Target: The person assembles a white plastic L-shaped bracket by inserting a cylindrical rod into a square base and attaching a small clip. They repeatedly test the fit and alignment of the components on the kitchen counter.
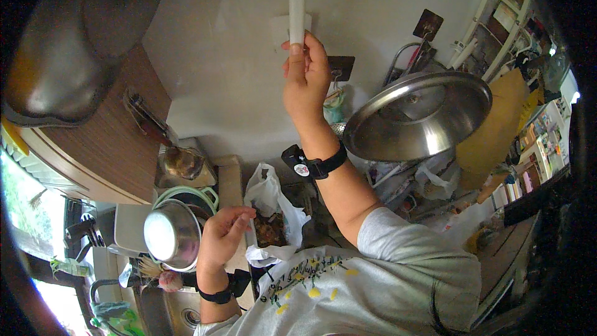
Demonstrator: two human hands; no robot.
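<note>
My right hand (pixel 306 81) is raised against the pale wall, its fingers shut on a narrow white strip (pixel 296 1) held upright. Just behind the strip a small white square plate (pixel 281 27) is fixed to the wall. My left hand (pixel 222 235) hangs low, fingers loosely curled and apart with nothing in them. It is right beside a shiny steel bowl (pixel 170 234) that rests over a pale green pot (pixel 205 194). Both wrists wear black bands.
A large steel lid (pixel 416 115) hangs right of my raised arm. A dark wok (pixel 65 43) sits above a wooden cabinet (pixel 109 143). A white plastic bag (pixel 266 196) lies by the counter, a sink (pixel 177 314) below it. Crowded shelves (pixel 500 15) fill the right.
</note>
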